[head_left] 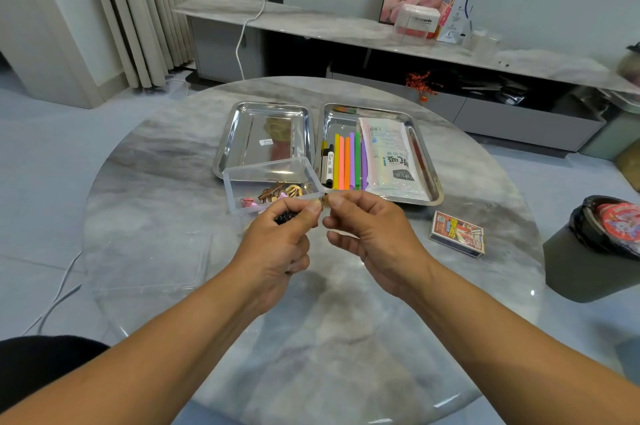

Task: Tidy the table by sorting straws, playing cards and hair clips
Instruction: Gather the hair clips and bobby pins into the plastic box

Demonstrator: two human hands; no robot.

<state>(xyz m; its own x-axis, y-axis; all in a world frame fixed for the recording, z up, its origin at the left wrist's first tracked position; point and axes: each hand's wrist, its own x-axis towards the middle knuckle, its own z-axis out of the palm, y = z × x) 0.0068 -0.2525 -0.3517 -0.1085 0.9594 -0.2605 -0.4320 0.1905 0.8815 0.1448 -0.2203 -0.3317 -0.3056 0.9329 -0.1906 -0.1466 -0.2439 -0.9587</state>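
You're getting a single view: head-worn wide-angle, looking forward and down from above the near edge of the round table point(145, 182). It's sitting close over both forearms, which are entering from the bottom corners, with the left hand point(280, 237) and right hand point(374, 234) meeting near frame centre. The two steel trays point(227, 144) are lying just beyond them. The upper third is taking in the far wall and low console point(311, 26). Edges are bowing with lens distortion. No second view, so no overlap.
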